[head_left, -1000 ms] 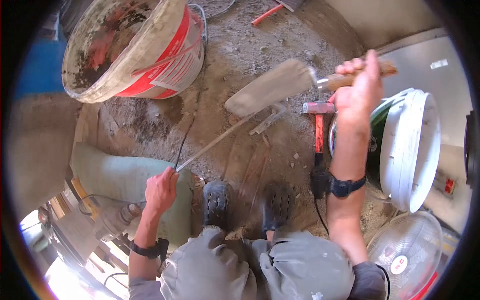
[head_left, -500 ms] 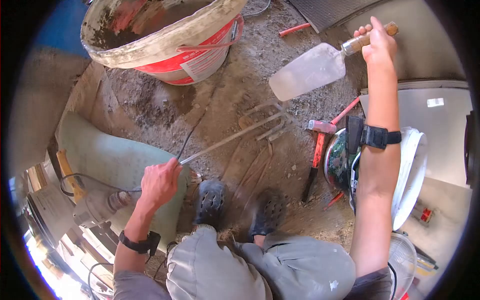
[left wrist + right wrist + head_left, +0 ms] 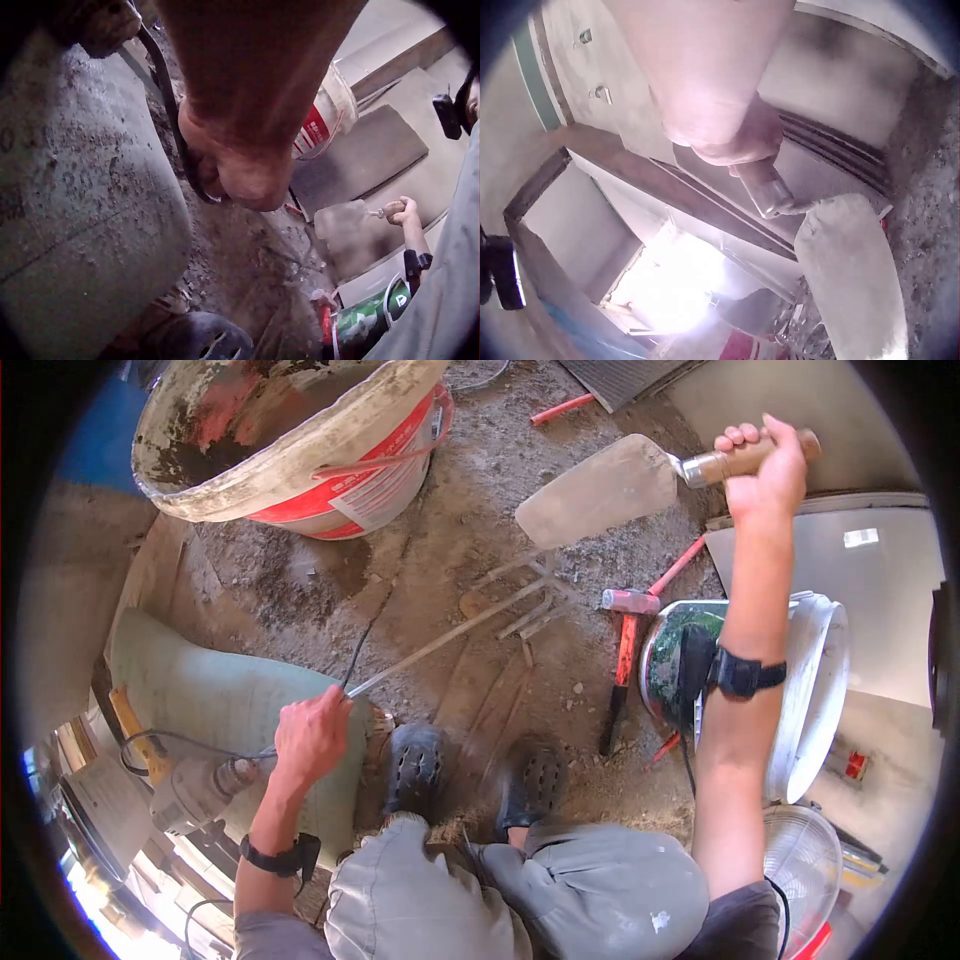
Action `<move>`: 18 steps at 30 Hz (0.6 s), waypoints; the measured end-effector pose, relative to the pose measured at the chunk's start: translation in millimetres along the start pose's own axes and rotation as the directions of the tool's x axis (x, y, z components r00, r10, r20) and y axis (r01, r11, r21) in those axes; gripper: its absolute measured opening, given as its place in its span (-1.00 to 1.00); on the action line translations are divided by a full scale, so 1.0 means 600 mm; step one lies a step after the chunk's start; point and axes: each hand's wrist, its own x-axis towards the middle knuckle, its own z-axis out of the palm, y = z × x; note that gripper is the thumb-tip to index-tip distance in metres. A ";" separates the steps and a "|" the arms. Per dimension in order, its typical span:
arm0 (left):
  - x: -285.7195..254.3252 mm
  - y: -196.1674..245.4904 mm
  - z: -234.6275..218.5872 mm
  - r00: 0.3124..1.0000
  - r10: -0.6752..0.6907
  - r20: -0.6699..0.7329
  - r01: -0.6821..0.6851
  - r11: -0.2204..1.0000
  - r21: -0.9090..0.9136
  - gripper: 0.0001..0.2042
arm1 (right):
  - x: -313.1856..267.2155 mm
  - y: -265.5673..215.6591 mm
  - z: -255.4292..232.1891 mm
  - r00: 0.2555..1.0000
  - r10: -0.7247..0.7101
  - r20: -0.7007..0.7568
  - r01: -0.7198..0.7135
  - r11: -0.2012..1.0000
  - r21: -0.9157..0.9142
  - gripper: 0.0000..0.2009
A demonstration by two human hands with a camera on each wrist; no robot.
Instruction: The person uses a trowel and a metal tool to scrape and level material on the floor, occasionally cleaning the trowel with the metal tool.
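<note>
Raised at the upper right, my right hand point(image 3: 768, 472) grips the wooden handle of a trowel point(image 3: 600, 492). The trowel's broad, dusty blade points left, and in the right wrist view the blade point(image 3: 853, 274) hangs beyond the fist. My left hand point(image 3: 312, 736) is curled round the thin metal shaft of a mixing paddle point(image 3: 455, 634). Its pronged end point(image 3: 545, 595) lies over the dirt floor, just below the trowel blade in the head view. Behind the left hand, a power drill point(image 3: 195, 792) has its chuck facing the hand. The left wrist view shows the fist point(image 3: 247, 176) from behind, its fingers mostly hidden.
A large mortar-stained bucket point(image 3: 380, 490) stands at the upper left. A pale green sack point(image 3: 230, 680) lies beside the left arm. Near the right arm are a red-handled hammer point(image 3: 624, 650), a white-rimmed bucket point(image 3: 800, 700) and a fan point(image 3: 805, 850). Dark clogs point(image 3: 415, 770) stand on the floor.
My right hand has carried the trowel up and away from the paddle, then slightly back left and down. The left hand keeps its hold on the shaft. The head view has shifted.
</note>
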 end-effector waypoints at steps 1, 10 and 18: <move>0.000 0.000 0.000 1.000 0.001 -0.002 -0.001 1.000 -0.001 -0.83 | -0.021 -0.011 -0.016 0.998 0.047 0.044 -0.049 0.998 0.033 -0.79; -0.001 0.006 0.004 1.000 -0.009 -0.015 0.009 1.000 -0.017 -0.83 | -0.225 0.028 -0.175 0.999 -0.017 0.044 0.002 0.949 0.317 -0.66; -0.001 0.004 0.011 1.000 -0.020 -0.020 0.020 1.000 0.018 -0.82 | -0.304 0.042 -0.203 0.962 -0.273 0.025 0.250 0.911 0.327 -0.70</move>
